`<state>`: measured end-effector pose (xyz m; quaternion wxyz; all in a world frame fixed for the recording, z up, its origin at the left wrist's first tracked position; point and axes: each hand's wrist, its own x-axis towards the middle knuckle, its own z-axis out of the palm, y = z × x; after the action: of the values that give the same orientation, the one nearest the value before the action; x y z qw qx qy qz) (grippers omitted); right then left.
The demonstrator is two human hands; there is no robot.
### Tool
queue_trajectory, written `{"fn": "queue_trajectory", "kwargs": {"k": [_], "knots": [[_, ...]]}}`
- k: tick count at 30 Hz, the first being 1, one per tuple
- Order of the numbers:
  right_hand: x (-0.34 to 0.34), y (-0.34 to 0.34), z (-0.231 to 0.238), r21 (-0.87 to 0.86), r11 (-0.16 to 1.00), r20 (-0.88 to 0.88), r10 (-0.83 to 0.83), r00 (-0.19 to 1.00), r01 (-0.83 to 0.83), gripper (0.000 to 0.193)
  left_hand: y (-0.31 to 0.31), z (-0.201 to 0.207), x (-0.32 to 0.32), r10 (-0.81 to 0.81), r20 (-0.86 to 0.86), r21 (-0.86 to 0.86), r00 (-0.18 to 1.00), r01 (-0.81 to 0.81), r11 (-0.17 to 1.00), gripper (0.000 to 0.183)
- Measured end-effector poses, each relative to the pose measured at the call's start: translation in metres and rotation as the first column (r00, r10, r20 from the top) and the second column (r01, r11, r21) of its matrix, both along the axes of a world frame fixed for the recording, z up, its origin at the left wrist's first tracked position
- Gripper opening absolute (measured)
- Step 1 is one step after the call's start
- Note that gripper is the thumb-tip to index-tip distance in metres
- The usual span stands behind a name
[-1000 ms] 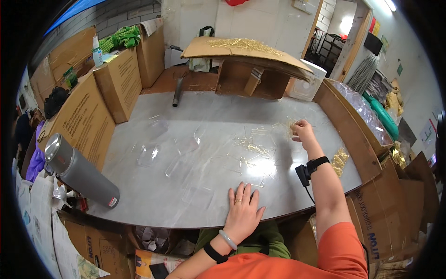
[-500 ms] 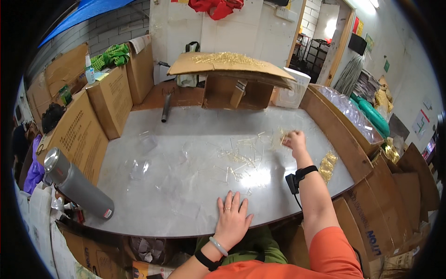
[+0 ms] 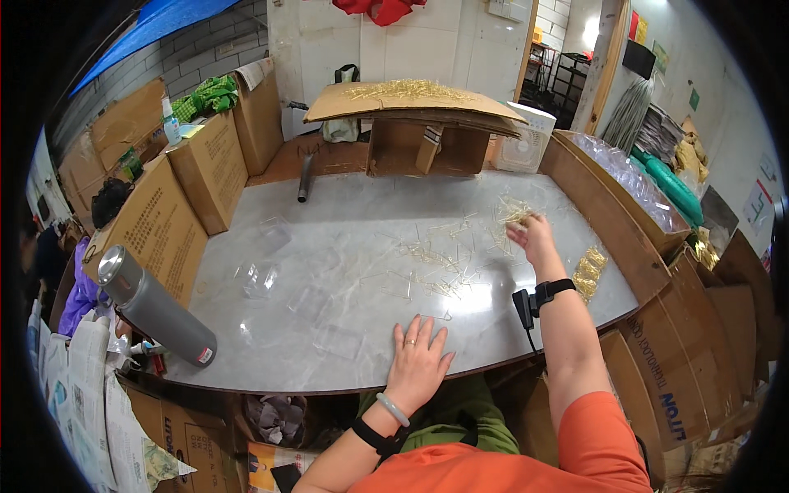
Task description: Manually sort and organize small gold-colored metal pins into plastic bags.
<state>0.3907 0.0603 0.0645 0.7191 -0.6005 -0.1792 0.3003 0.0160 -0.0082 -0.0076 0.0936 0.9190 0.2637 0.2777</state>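
My left hand (image 3: 418,360) lies flat on the grey tabletop (image 3: 255,361) near its front edge, fingers spread, holding nothing. A single thin wire piece lies just beyond its fingertips. At the right, my right hand (image 3: 532,237) is over the table beside a small heap of thin gold wire pieces (image 3: 513,210). Its fingers are bent and slightly apart, and I see nothing held between them. Loose gold wire pieces (image 3: 436,263) are strewn between the two hands. A flattened gold bundle (image 3: 589,273) lies to the right of my right forearm.
Clear plastic boxes (image 3: 339,341) lie at the left of the table. A grey flask (image 3: 156,308) stands at the left edge. Cardboard boxes (image 3: 168,222) line that side. At the back, a cardboard sheet (image 3: 477,105) bearing gold pieces tops an open carton (image 3: 390,152). A dark tube (image 3: 305,177) lies nearby.
The view has shifted, so the table sits higher and further right in it. My right fingers have drawn back slightly from the wire heap and loosened. My left hand stays flat.
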Motion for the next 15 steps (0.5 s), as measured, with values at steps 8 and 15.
{"fn": "queue_trajectory", "kwargs": {"k": [8,15], "knots": [[-0.007,-0.022,-0.023,0.347,0.937,-0.263,0.146,0.954,-0.048,0.037,0.0,0.0,0.0,-0.033,0.014,-0.014,0.999,0.034,0.999,0.048],[-0.036,-0.055,-0.033,0.462,0.887,-0.543,0.298,0.785,-0.016,0.02,0.0,-0.004,-0.005,-0.017,0.008,-0.007,1.0,0.017,1.0,0.049]]}}
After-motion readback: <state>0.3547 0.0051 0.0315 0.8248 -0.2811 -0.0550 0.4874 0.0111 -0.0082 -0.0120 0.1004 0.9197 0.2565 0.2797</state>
